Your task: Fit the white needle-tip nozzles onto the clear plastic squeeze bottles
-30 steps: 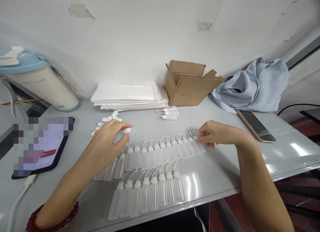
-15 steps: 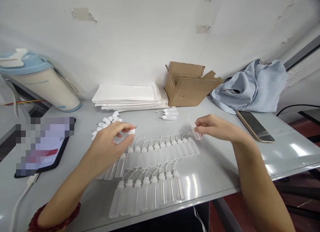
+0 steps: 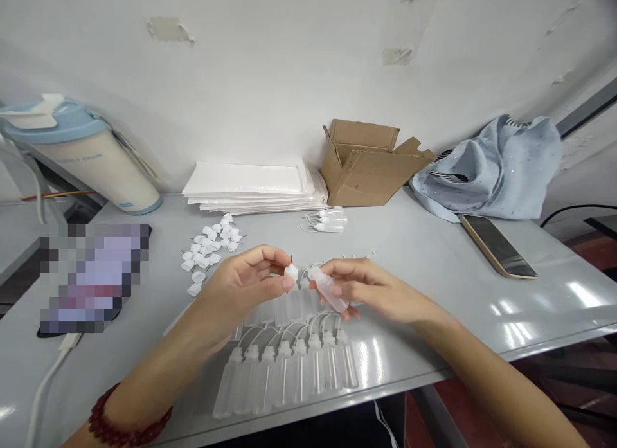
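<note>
Between thumb and index finger, my left hand [image 3: 250,281] pinches a white needle-tip cap [image 3: 290,272], its thin dark needle pointing up. Just right of it, my right hand [image 3: 369,286] grips a small translucent squeeze bottle [image 3: 331,292], tilted with its neck toward the cap. Cap and bottle look close but apart. Under both hands lies a row of similar bottles [image 3: 289,306], partly hidden. A nearer row of bottles [image 3: 289,377] lies side by side, thin strips curving from their necks. Left of my left hand is a loose pile of white needle-tip caps [image 3: 212,239].
Several capped bottles [image 3: 330,224] lie behind the hands. At the back are white padded envelopes [image 3: 250,181], an open cardboard box [image 3: 366,175] and a blue cloth bag [image 3: 496,168]. A phone [image 3: 499,245] lies right; a plugged-in phone [image 3: 99,281] and a tumbler [image 3: 91,155] are left.
My right hand has brought the bottle left from beyond the row's right end. My left hand has moved right with the cap, and the two hands are now close together.
</note>
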Available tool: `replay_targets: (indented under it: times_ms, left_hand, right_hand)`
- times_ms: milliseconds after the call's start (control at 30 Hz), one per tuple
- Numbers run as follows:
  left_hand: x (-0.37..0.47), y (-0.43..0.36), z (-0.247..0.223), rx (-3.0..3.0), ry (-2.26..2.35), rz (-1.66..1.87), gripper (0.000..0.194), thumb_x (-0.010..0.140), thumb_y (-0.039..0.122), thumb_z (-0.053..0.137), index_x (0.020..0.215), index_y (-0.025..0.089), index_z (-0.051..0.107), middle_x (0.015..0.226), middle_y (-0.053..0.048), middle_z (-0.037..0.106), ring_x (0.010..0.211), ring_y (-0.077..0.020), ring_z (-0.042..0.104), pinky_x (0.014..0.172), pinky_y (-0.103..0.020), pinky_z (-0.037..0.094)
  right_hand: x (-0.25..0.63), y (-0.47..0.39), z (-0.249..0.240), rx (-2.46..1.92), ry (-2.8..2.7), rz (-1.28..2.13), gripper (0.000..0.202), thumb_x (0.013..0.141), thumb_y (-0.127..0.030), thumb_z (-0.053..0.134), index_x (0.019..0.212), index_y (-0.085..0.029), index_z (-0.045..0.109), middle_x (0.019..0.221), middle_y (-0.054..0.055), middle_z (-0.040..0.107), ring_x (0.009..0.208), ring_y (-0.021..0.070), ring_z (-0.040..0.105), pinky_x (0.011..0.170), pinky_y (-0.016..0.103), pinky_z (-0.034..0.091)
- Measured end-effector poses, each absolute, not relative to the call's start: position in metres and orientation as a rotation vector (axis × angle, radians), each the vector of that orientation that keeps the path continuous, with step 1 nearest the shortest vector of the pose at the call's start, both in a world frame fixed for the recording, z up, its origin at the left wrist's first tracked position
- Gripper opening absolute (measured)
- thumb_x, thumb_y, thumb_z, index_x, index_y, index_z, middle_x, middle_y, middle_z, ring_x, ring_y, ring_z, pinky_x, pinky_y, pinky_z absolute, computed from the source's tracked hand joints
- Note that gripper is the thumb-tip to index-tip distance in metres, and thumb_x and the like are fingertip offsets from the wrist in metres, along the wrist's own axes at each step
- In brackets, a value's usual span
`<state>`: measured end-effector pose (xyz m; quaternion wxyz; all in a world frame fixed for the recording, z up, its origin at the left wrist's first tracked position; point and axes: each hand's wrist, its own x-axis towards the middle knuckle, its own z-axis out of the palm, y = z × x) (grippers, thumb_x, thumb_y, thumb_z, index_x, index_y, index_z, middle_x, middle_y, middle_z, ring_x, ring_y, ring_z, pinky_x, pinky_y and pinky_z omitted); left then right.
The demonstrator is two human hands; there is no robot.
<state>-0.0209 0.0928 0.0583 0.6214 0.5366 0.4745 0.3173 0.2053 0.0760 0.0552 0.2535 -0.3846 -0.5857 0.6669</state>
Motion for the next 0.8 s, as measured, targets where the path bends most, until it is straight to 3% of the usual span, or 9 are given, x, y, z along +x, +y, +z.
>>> replay_targets:
  times_ms: [200,567,800]
  left_hand:
    - [-0.017,0.09,0.06,1.057,0.96,0.711,0.023,0.077,0.034,0.07,0.097,0.024,0.065,0.093,-0.001,0.062,0.077,-0.014,0.058,0.078,-0.029,0.048]
    - [-0.014,0.086,0.06,1.155,0.972,0.789,0.015,0.076,0.03,0.072,0.089,0.022,0.069,0.094,-0.003,0.069,0.093,-0.0202,0.064,0.085,-0.034,0.05]
    - [-0.013,0.083,0.057,1.32,1.033,0.915,0.02,0.074,0.034,0.074,0.09,0.023,0.069,0.095,-0.003,0.07,0.09,-0.0197,0.065,0.081,-0.032,0.053]
  right_hand:
    - [0.2,0.074,0.045,-0.923,-1.613,1.885,0.017,0.089,-0.025,0.055,0.102,-0.017,0.062,0.07,-0.003,0.057,0.056,0.007,0.055,0.052,0.02,0.042]
    - [0.2,0.074,0.042,-0.951,-1.622,1.847,0.026,0.089,-0.036,0.061,0.108,-0.019,0.061,0.076,-0.001,0.059,0.061,0.0092,0.059,0.052,0.02,0.046]
    - [0.196,0.07,0.042,-0.927,-1.613,1.644,0.03,0.091,-0.03,0.058,0.119,-0.023,0.049,0.088,0.0,0.062,0.076,0.0125,0.067,0.064,0.026,0.052]
